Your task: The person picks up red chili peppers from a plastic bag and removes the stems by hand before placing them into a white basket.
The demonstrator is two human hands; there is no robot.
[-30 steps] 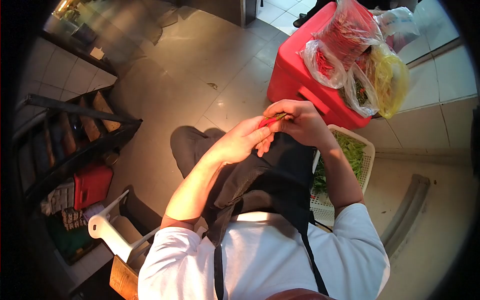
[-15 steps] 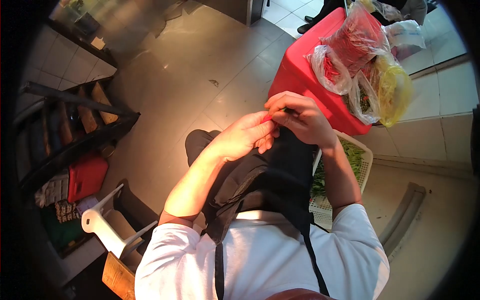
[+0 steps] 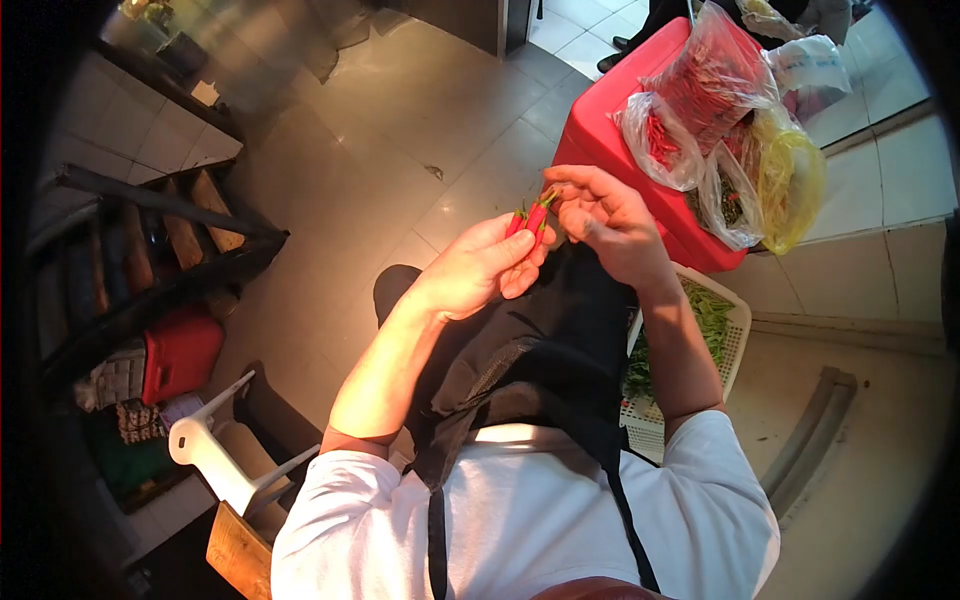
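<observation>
My left hand [image 3: 470, 270] holds small red chillies [image 3: 530, 218] upright between thumb and fingers, above my lap. My right hand [image 3: 605, 215] is just to the right of them, its fingertips pinching the green stem at the top of one chilli. Both hands hover over my black apron [image 3: 540, 350].
A red box [image 3: 610, 150] stands ahead on the tiled floor, topped with plastic bags of red chillies [image 3: 700, 85] and a yellow bag [image 3: 790, 175]. A white basket [image 3: 735, 330] holding green stems sits by my right knee. A dark rack [image 3: 150, 250] and a white chair [image 3: 215, 455] are on the left.
Both hands rose slightly and drew apart. The chillies, earlier hidden between the hands, now stand exposed in my left hand, with my right fingers at a stem.
</observation>
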